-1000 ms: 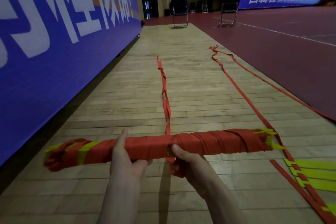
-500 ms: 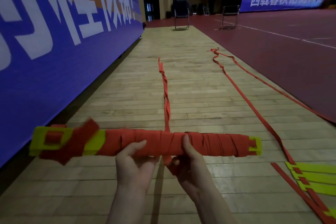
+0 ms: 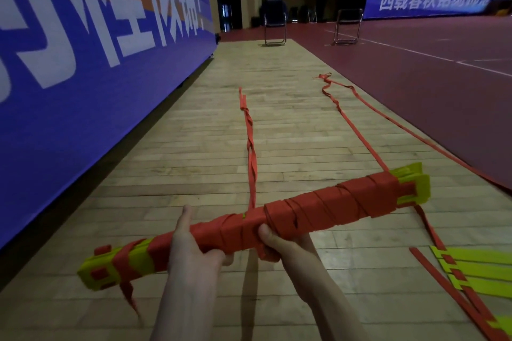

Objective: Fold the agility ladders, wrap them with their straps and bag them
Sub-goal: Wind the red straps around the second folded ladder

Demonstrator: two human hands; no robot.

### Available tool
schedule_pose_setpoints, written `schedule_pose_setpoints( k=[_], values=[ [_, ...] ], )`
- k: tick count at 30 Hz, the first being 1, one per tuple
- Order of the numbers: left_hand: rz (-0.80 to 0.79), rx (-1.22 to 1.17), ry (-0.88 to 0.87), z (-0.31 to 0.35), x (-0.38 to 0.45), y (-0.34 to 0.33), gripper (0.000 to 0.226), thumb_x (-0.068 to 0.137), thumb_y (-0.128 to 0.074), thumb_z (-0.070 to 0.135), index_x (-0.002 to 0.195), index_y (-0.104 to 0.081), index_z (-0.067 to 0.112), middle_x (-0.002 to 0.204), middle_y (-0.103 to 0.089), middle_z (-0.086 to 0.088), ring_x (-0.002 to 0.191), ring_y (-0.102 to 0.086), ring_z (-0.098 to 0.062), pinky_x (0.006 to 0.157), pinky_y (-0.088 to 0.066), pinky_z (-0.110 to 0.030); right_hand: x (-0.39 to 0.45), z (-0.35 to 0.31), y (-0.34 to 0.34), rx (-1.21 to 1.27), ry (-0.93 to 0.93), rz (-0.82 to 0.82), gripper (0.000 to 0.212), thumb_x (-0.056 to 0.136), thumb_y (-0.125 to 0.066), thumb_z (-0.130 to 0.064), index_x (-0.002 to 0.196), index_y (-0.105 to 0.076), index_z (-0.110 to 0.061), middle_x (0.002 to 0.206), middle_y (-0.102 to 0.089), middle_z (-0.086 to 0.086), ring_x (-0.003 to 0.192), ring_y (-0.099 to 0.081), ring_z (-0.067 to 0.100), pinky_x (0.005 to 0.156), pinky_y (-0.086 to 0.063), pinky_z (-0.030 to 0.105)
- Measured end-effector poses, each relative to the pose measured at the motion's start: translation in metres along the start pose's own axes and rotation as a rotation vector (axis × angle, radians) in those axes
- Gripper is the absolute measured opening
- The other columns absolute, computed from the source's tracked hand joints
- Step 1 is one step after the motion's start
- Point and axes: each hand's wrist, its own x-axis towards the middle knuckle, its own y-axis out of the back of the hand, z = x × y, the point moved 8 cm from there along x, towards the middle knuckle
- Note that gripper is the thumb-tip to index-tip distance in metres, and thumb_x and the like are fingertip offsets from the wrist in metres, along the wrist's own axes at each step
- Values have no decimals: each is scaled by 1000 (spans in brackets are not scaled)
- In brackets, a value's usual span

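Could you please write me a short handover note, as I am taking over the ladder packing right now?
Left hand: grips the ladder bundle left of its middle.
Right hand: grips the bundle at its middle, thumb on top.
Bundle: folded, held in the air, tilted with its right end higher, mostly wrapped in red strap.
Loose strap: runs from the bundle's middle out along the wooden floor; not yet wound on.
Second ladder: lies unfolded on the floor at right, its straps trailing away.
Left: finish wrapping, fold and wrap the second ladder, bag both. No bag is in view.
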Motion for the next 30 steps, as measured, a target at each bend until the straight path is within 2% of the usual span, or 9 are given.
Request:
schedule_pose_setpoints(
  k=[3,6,8,11,15,19,21,26,30],
  values=[
    [-26,-32,32,-4,12,-1,85,71,-70,-19,140,-42,24,130,-47,-14,108,-45,-29,103,-35,-41,-1,1,-4,-1,-4,-10,84,45,-83,-52,118,-59,-15,99,-72,-4,87,-69,3,67,-52,15],
    [-55,-40,-11,2,4,0,45,79,-62,-16,109,-58,18,100,-48,-5,95,-44,-25,97,-36,-43,-1,-1,-6,-25,14,-19,74,45,-83,-51,107,-63,-15,89,-72,-6,80,-69,6,67,-51,15],
    [-173,-97,-53,5,4,-7,30,82,-57,-10,83,-55,20,90,-47,-6,85,-47,-26,92,-37,-53,-2,-4,-6,-51,16,-25,61,49,-84,-47,97,-65,-15,81,-69,-3,75,-65,10,66,-52,20],
    [-297,-248,-168,15,-5,-13,28,60,-62,0,78,-52,20,82,-54,-2,77,-53,-23,93,-38,-51,-1,-1,-10,-69,-59,-18,62,55,-78,-56,97,-71,-11,78,-72,-2,68,-61,15,63,-53,29],
    [-554,-517,-189,19,7,-16,73,15,-74,5,86,-69,22,90,-66,8,85,-67,-12,97,-46,-40,0,11,-28,183,-201,3,80,50,-78,-74,94,-64,-8,71,-55,10,53,-49,17,46,-40,25],
    [-617,-533,-110,17,13,-14,107,7,-71,-3,113,-65,15,114,-69,1,103,-68,-21,85,-53,-46,3,10,-21,245,-109,63,70,49,-85,-59,96,-63,-12,70,-56,1,59,-52,14,50,-43,23],
    [-525,-469,-74,15,12,-12,103,15,-68,-2,117,-61,11,113,-69,-6,101,-68,-28,84,-52,-53,2,2,-18,226,-63,91,77,45,-86,-53,104,-65,-8,74,-63,-1,66,-59,13,55,-45,24],
    [-191,-213,-7,7,-3,-9,10,82,-47,12,85,-52,20,100,-58,-6,89,-55,-28,97,-36,-52,3,-1,-14,184,-77,126,82,37,-85,-47,111,-66,-17,96,-76,1,92,-71,19,85,-56,38],
    [-203,-197,-52,7,-1,-17,26,95,-46,1,87,-56,24,91,-51,0,77,-49,-20,80,-41,-45,2,-7,-9,187,-38,154,70,38,-86,-35,103,-68,-14,86,-76,3,81,-72,20,67,-54,31]
  ],
)
